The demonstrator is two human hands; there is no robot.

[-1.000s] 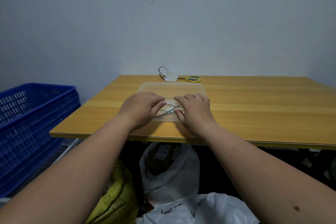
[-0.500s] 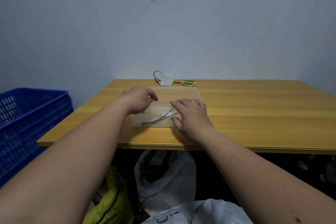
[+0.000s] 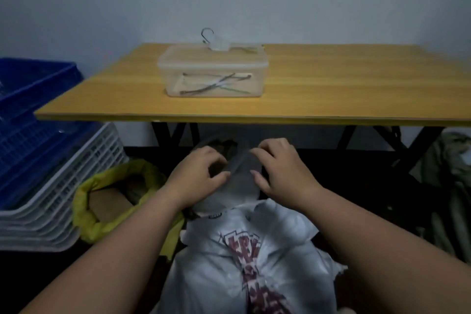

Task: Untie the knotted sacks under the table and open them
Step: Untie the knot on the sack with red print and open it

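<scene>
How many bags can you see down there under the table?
3, perhaps more hidden. A yellow plastic bag sits open at left; a translucent white plastic bag is held at its mouth by both hands; a white printed plastic bag lies nearest. A greenish bundle at far right is unclear.

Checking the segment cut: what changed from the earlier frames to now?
Both hands left the clear lidded box and dropped below the table. The left hand and right hand now grip the mouth of a translucent white sack between them. The view dropped too. The box stays on the table; the yellow sack and printed white sack stay underneath.
</scene>
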